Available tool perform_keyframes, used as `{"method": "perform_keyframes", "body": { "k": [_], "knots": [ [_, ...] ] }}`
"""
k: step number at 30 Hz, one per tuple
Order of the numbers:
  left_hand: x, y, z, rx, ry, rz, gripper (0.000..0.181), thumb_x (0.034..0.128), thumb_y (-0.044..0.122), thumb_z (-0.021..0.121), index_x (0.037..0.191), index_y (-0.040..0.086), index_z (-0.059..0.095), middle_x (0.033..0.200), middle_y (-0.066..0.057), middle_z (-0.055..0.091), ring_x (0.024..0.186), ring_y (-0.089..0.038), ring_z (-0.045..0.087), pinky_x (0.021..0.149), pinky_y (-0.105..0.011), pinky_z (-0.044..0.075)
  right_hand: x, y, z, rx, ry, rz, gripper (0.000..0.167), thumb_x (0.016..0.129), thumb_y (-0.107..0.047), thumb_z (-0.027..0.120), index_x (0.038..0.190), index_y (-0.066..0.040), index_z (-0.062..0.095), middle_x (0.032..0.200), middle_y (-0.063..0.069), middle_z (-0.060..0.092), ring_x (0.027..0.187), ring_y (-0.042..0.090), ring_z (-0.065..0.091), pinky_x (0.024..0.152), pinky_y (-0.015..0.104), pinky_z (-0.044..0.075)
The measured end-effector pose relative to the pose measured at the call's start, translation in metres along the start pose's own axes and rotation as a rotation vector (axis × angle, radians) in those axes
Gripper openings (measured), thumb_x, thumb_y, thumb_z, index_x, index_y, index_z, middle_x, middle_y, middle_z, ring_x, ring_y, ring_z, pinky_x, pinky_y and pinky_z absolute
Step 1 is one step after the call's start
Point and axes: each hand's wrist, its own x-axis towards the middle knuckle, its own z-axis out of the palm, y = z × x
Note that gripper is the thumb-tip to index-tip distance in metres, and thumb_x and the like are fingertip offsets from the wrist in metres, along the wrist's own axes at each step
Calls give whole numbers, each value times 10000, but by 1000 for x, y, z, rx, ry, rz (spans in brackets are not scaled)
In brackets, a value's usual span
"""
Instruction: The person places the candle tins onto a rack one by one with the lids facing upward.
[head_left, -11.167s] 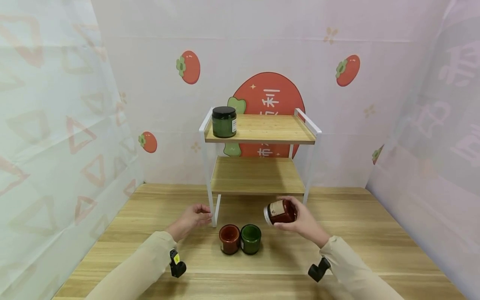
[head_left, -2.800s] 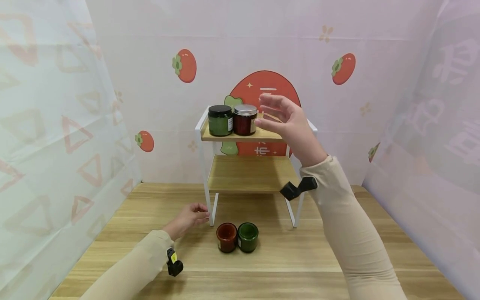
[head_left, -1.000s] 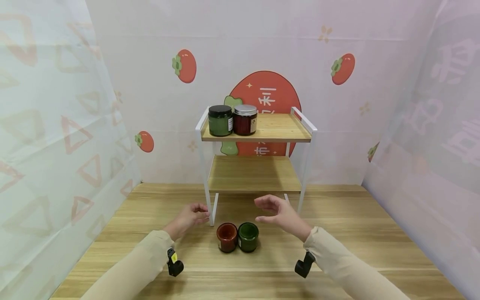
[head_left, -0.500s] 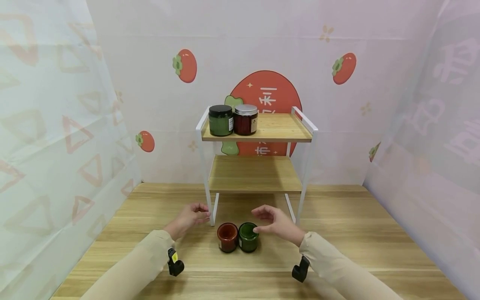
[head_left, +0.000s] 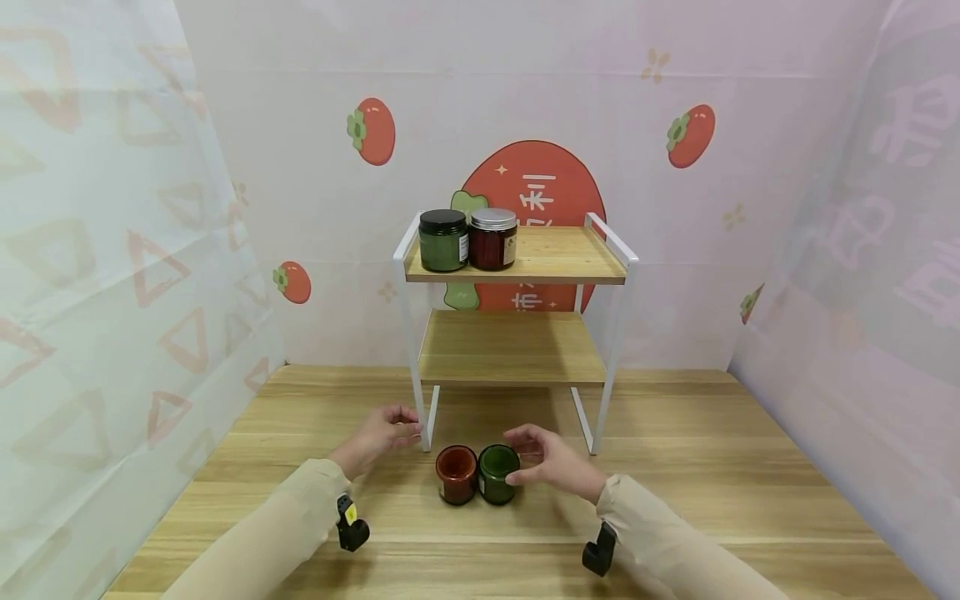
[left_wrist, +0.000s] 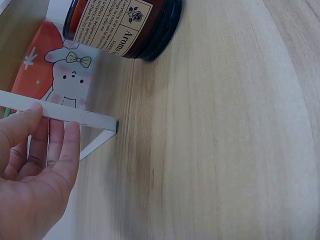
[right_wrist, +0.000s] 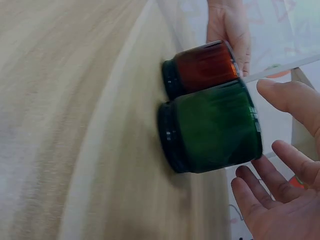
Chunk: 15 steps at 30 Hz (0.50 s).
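In the head view, a green glass jar [head_left: 498, 474] and a red-brown glass jar [head_left: 457, 474] stand side by side on the table, each upside down with its dark lid end at the wood. My right hand [head_left: 551, 463] is at the green jar's right side, thumb and fingers spread around it. In the right wrist view, the thumb is apart from the jar [right_wrist: 215, 127], while a fingertip is close to its upper rim; contact is unclear. My left hand [head_left: 382, 439] pinches the white front-left leg [left_wrist: 75, 116] of the shelf near its foot.
Behind the jars stands a two-tier shelf [head_left: 510, 346] with wooden boards and a white frame. On its top board, at the left, a green jar with a black lid [head_left: 443, 242] and a dark red jar with a silver lid [head_left: 492, 242] sit upright. Printed cloth surrounds the wooden table [head_left: 697, 467].
Earlier, my right hand held the silver-lidded dark red jar; now that jar stands on the top board. The right hand has since come down to the green jar. The left hand stays at the leg.
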Motion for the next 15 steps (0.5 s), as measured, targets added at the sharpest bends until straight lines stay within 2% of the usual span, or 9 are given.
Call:
{"method": "perform_keyframes", "body": {
  "k": [15],
  "knots": [
    [1,-1,0,-3,1,7,129,917,-52,581,1027,-76,516,954,-62,558,942,-199,630,885,-305,586,1,7,11,-10,0,43,674,747,-84,828,1309,40,476,1237,176,569,1128,343,569,983,458,518]
  ]
}}
